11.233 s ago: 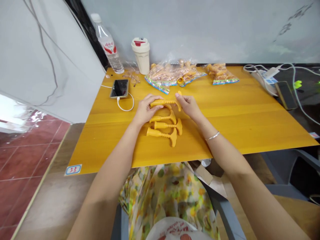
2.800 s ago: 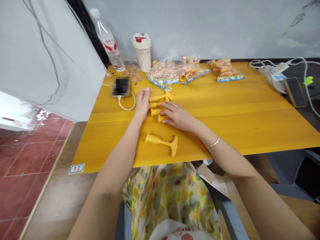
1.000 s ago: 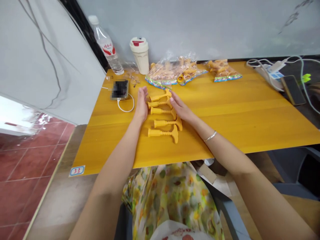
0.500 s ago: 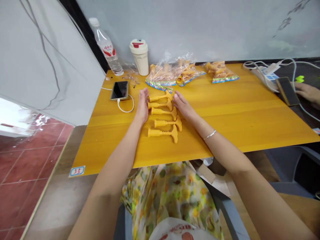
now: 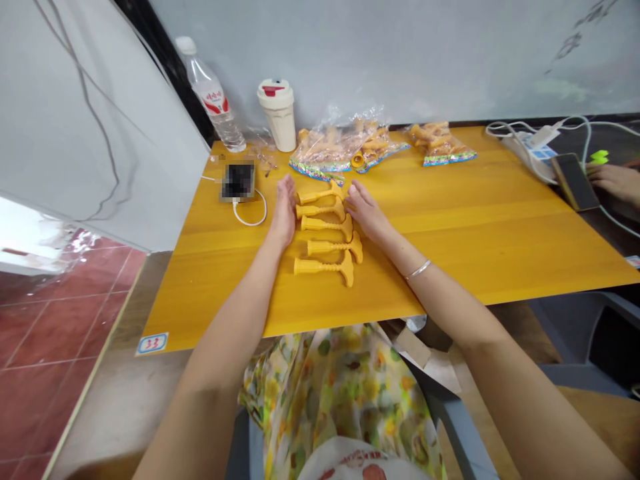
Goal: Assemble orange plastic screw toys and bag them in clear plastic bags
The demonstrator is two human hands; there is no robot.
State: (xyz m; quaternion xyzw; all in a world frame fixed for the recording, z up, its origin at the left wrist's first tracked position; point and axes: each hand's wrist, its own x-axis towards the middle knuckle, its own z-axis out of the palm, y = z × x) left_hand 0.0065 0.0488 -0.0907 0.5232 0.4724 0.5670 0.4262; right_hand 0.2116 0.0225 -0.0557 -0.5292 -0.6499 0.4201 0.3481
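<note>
A yellow wooden table (image 5: pixel 450 267) carries five yellow plastic T-shaped parts (image 5: pixel 320 267), lined up in a column between the hands. The left hand (image 5: pixel 283 212) stands open beside their narrow ends; the right hand (image 5: pixel 367 213) lies open by their flared ends. Neither grips, and contact cannot be confirmed. Behind, clear bags (image 5: pixel 340 150) hold similar parts, blurred by the film. A co-worker's hand (image 5: pixel 613 181) is cut off at the right edge.

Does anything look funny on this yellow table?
Yes: the flat phone on the left of the orange-yellow wooden table, plugged into a thin white cable, looks like blurry squares, so you can't see it properly. The five yellow ribbed plastic T-shaped pieces lie in a neat row.
</note>
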